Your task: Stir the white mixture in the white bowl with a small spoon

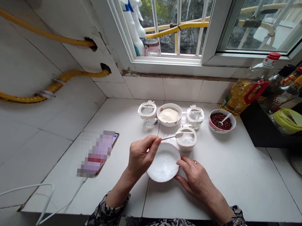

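White bowl [160,176], ctr., w/ whitish contents, stands on pale tiled counter [121,189]. L. hand [142,154]: thumb & fingers pinched on handle of white spoon [168,137]; spoon's head appears at rim of open jar [185,146] just behind bowl, contact unclear. R. hand [197,176], w/ ring: thumb & fingers parted, touching R. side of bowl. Rear row, L. to R.: L. rear jar [147,109]; powder bowl [169,124], contents white; R. rear jar [197,118]; grain bowl [220,130], contents dark red, w/ small spoon [225,118]. Far R.: oil bottle [235,98], red-capped, nr. black box [254,127]. Far L.: phone [99,152], partly pixelated, w/ white cable [70,202].
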A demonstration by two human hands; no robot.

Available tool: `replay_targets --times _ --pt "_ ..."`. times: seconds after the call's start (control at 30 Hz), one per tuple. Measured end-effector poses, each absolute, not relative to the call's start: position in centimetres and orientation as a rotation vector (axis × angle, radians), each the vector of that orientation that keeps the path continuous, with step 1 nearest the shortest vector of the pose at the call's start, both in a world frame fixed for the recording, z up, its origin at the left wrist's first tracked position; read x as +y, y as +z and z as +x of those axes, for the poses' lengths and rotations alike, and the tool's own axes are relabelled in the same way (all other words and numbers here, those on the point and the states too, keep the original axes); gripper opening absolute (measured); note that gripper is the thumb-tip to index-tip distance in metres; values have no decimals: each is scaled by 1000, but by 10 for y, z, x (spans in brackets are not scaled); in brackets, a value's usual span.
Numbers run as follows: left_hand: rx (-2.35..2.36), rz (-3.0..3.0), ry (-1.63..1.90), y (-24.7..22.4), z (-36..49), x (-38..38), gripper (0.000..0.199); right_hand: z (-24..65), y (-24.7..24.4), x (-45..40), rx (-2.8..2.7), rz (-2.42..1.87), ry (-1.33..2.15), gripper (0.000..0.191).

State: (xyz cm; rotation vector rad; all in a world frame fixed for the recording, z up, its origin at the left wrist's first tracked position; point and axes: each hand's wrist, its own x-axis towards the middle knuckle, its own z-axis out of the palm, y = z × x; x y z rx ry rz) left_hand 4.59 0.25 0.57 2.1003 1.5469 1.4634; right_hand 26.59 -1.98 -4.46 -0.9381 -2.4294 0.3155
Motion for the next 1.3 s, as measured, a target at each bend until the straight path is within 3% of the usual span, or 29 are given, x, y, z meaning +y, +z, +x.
replay_targets --times 0.23,0.37,0.73,1.3 --pt "1497 1958 781 16 13 -13 36 267 -46 -19 -2432 -913 299 30" --pt "1577 1951 641 12 13 -15 38 268 -47 -19 -2437 -919 290 30" --pt "1619 2000 594 4 34 -8 37 267 -45 -20 -2438 -927 311 30" --pt "1397 1375 839 13 11 -3 40 267 -45 -20 -2435 -928 293 29"
